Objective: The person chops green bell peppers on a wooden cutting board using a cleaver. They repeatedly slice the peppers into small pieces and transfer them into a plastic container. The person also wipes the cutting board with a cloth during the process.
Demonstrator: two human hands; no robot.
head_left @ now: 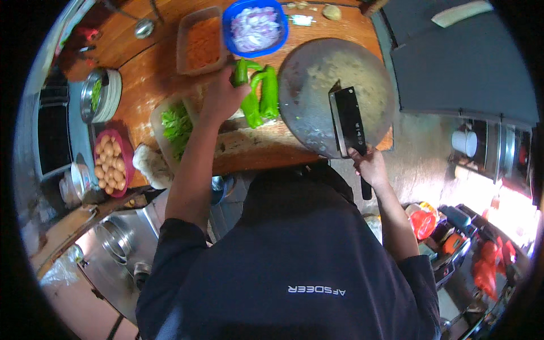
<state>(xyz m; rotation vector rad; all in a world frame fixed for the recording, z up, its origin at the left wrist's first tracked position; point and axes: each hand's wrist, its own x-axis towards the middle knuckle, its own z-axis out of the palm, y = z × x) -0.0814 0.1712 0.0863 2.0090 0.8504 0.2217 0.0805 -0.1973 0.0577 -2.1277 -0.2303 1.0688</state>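
Several long green peppers (269,93) lie on the wooden table to the left of the round chopping board (303,122). My left hand (224,96) is closed around one upright green pepper (241,72) at the left of this group. In my right hand (369,164) is the handle of a black-bladed cleaver (348,116). Its blade reaches over the right part of the board, pointing away from me. Pale wet residue covers much of the board's far right surface. Part of my left hand's fingers is hidden behind the pepper.
Beyond my left hand stand a clear tub of shredded orange vegetable (204,42) and a blue bowl of sliced onion (255,28). A tub of leafy greens (177,124) sits beside my left forearm. Further left are a red basket of eggs (110,164) and stacked plates (113,93).
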